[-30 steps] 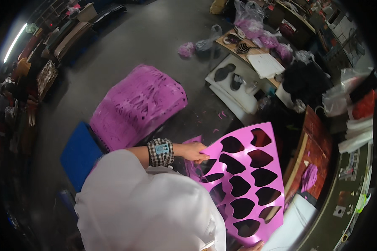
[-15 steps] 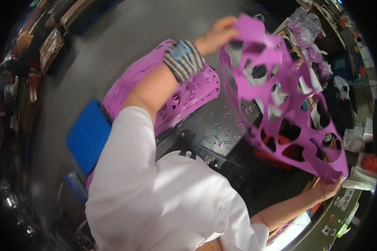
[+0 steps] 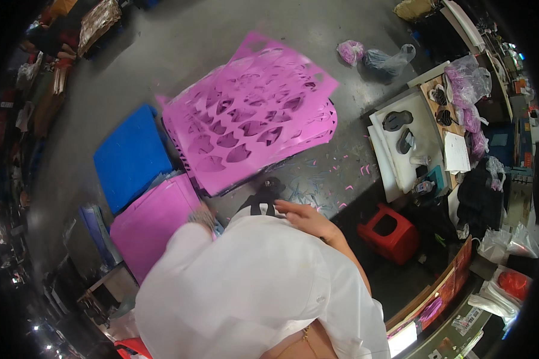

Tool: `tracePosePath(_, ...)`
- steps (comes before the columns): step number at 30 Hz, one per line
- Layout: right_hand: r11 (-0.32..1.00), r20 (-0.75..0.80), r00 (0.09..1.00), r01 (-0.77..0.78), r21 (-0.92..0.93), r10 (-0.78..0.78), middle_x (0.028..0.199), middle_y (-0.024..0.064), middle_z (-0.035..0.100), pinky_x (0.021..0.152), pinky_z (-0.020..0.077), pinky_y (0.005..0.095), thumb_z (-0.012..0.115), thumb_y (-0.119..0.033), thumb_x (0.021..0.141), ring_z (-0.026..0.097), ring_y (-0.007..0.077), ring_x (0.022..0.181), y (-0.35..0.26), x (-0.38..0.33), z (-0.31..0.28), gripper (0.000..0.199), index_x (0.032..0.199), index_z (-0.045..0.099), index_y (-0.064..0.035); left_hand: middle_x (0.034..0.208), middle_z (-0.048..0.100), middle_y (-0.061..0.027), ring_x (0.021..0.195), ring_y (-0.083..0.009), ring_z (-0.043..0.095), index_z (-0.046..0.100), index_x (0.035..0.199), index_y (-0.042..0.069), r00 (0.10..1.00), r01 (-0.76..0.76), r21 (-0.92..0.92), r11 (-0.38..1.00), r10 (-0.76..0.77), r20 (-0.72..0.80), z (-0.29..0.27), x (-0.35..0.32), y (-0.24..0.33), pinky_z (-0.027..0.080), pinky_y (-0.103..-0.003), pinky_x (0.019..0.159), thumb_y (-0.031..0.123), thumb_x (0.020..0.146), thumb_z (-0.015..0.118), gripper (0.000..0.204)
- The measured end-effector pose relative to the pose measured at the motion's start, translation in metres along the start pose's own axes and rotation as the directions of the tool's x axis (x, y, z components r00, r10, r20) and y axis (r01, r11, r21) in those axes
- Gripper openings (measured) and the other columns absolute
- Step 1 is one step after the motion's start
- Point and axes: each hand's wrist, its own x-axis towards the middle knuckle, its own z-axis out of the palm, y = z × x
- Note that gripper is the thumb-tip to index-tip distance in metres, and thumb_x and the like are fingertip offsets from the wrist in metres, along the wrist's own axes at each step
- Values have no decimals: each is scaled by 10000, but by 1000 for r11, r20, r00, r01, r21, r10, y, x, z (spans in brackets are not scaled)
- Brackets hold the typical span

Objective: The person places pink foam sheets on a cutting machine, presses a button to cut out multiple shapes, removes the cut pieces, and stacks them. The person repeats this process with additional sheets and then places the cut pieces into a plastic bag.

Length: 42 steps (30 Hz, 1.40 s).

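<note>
Grey floor bears the pink cut-out sheet (image 3: 245, 119), well beyond the right hand (image 3: 305, 216), fingers spread, empty.

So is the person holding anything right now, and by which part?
Nothing visibly. The right hand is open and empty above the floor. The left hand is a blur at the edge of a plain pink sheet; whether it has a grip there cannot be told.

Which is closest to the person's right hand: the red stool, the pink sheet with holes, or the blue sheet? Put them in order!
From the right hand:
1. Red stool, just to its right.
2. Pink sheet with holes, on the pile ahead.
3. Blue sheet, far left on the floor.
</note>
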Motion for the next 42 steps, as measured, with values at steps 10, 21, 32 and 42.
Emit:
tracePosePath(10,978,-199,980,-70,-199,30,887,82,682,752,494,274,647,-195,916,611,117,821,61,40,-27,597,1422,379,-23,904,656,-101,830,-232,635,573,1132,30,971,-194,36,980,187,149,76,-35,39,534,-360,731,177,973,454,247)
tracePosePath(21,855,-815,487,-229,-465,-313,994,254,648,804,524,386,681,-177,771,647,319,882,-89,166,-259,798,1437,283,12,796,661,-93,697,-155,634,613,1085,4,665,-708,325,627,437,606,98,-89,77,517,-280,631,93,945,518,191)
tracePosePath(32,923,-824,564,-281,-261,-61,1094,269,620,738,545,401,632,-114,750,655,355,929,-174,236,-355,875,1472,152,-2,849,670,-152,686,-244,663,598,1139,12,898,-434,394,810,355,258,5,-55,41,561,-311,595,161,943,560,249)
tracePosePath(42,889,-831,542,-313,-335,-123,805,190,660,462,503,353,627,-81,751,636,271,562,-198,327,-497,894,1469,108,39,871,657,-143,675,-220,655,577,1117,12,978,-206,459,864,194,76,49,-99,35,552,-316,574,170,955,555,227)
